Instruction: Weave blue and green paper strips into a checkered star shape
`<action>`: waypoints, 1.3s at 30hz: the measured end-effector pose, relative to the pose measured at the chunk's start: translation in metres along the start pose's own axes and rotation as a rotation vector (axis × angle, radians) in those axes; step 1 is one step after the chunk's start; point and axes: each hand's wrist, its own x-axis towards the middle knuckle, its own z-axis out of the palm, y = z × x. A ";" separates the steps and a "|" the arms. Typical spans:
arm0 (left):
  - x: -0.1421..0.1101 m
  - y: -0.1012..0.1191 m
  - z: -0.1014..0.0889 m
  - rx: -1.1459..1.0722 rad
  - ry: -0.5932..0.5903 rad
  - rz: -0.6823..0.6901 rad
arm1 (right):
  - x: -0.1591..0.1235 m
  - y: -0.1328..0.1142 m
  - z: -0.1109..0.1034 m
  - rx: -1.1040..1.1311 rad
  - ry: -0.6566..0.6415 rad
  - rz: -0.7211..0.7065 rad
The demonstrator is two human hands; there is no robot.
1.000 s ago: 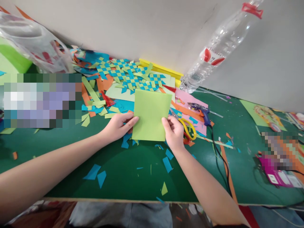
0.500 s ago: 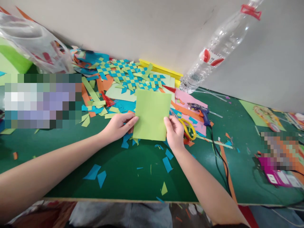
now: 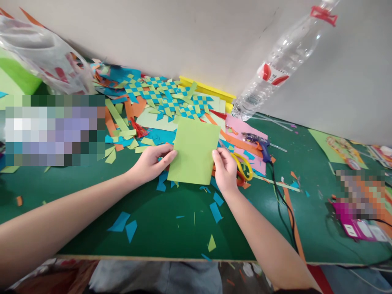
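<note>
A plain light green sheet of paper (image 3: 194, 152) is held up over the green table, its upper end leaning slightly right. My left hand (image 3: 156, 161) pinches its left edge between thumb and fingers. On the opposite edge, my right hand (image 3: 225, 168) is closed in the same kind of pinch. Yellow- and orange-handled scissors (image 3: 246, 166) lie just beside my right hand, their blades partly hidden. Behind the sheet are several woven blue and green paper pieces (image 3: 171, 98) in a heap.
A glue gun (image 3: 263, 149) rests on pink paper (image 3: 260, 165), its black cord running to the front edge. A clear plastic bottle (image 3: 275, 69) stands at the back right. A plastic bag (image 3: 67, 69) is at the left. Blue paper scraps (image 3: 120, 221) litter the green table (image 3: 171, 241).
The green sheet has tilted a little clockwise, its lower end shifting left and slightly toward me. Both hands stay closed on its edges, nearly unmoved.
</note>
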 end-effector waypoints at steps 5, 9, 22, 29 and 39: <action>0.000 -0.002 0.003 -0.118 0.174 -0.076 | 0.000 0.003 0.002 0.039 -0.059 0.060; 0.004 -0.003 0.004 -0.209 0.303 -0.068 | -0.001 0.005 0.002 0.015 -0.122 0.089; 0.001 -0.005 0.004 0.066 0.219 0.025 | -0.005 0.004 0.002 -0.122 -0.231 0.012; 0.001 0.000 0.004 0.272 0.314 0.192 | -0.005 0.004 0.002 -0.106 -0.232 0.029; 0.000 -0.001 0.012 0.559 0.101 0.252 | -0.007 0.009 0.002 -0.243 -0.279 -0.037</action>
